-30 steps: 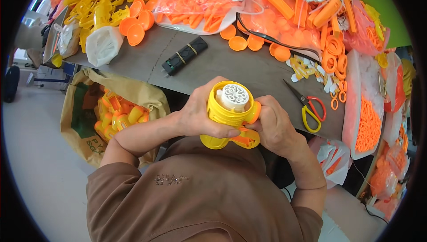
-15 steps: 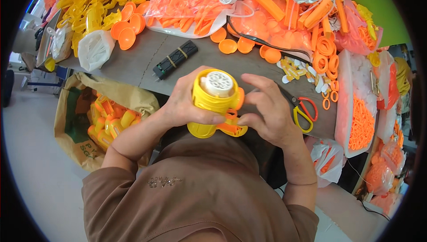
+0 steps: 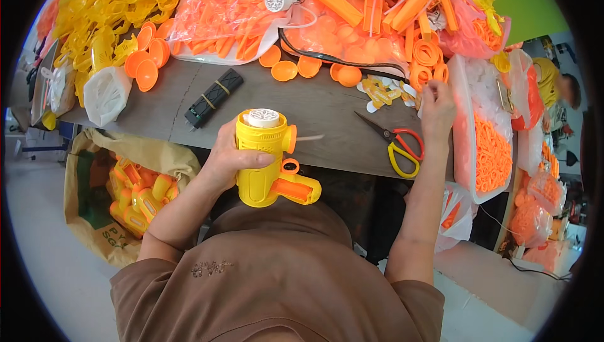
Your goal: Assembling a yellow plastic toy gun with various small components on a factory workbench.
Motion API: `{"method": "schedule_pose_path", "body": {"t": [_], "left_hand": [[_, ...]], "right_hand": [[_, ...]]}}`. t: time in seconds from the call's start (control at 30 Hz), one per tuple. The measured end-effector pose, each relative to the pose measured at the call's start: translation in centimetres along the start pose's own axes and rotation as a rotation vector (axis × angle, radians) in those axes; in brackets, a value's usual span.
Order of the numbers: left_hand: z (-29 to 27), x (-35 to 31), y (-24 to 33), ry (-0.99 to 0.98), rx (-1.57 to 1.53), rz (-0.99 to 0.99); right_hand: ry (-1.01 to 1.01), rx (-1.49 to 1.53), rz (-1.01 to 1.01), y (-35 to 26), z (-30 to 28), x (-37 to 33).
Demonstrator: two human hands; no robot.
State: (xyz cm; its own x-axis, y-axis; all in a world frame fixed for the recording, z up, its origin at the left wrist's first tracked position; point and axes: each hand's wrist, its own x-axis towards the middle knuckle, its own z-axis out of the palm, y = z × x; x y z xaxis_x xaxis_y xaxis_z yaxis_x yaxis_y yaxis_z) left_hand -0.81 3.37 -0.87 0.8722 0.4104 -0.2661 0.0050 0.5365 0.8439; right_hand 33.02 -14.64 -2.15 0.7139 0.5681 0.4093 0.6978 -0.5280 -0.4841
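Left hand (image 3: 229,163) clamped around yellow plastic toy gun body (image 3: 264,156); right hand (image 3: 437,109) reaching, fingers loosely apart, over small yellow plastic pieces (image 3: 380,93) on grey table (image 3: 314,109).

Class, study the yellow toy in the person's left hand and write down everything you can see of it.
The yellow toy looks like glossy moulded plastic: a ribbed upright barrel topped by a round white perforated cap, an orange knob on its side, and an orange trigger and handle piece jutting out low on its right. The left hand wraps its barrel, holding it upright at the table's near edge, above the person's lap.
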Motion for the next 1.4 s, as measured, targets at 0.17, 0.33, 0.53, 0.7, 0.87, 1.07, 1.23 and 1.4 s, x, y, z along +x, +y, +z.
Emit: {"method": "schedule_pose_path", "body": {"t": [0.17, 0.33, 0.53, 0.7, 0.87, 1.07, 1.23, 1.4], "left_hand": [[1.2, 0.4, 0.2, -0.022, 0.017, 0.022], [1.6, 0.8, 0.2, -0.031, 0.052, 0.007], [2.1, 1.3, 0.4, -0.054, 0.111, 0.037], [2.4, 1.3, 0.5, -0.086, 0.145, -0.002], [1.8, 0.4, 0.5, -0.076, 0.178, -0.058], [0.4, -0.6, -0.2, -0.060, 0.211, -0.077], [0.4, -0.4, -1.0, -0.065, 0.229, -0.090], [1.0, 0.0, -0.9, -0.105, 0.260, -0.049]], "right_hand": [[-0.042, -0.363, -0.226, 2.2, 0.1, 1.7], [-0.075, -0.411, -0.111, 1.5, 1.1, 1.9], [0.061, 0.176, -0.080, 0.1, -1.0, 1.3], [-0.346, 0.176, -0.307, -10.0, -0.3, -5.8], [-0.401, 0.027, -0.422, -12.9, 3.9, -9.5], [-0.649, 0.198, -0.401, -12.0, 1.7, -7.1], [-0.556, 0.132, -0.656, -11.5, 2.8, -7.1], [-0.558, 0.447, -0.480, -11.0, 3.3, -6.5]]}}
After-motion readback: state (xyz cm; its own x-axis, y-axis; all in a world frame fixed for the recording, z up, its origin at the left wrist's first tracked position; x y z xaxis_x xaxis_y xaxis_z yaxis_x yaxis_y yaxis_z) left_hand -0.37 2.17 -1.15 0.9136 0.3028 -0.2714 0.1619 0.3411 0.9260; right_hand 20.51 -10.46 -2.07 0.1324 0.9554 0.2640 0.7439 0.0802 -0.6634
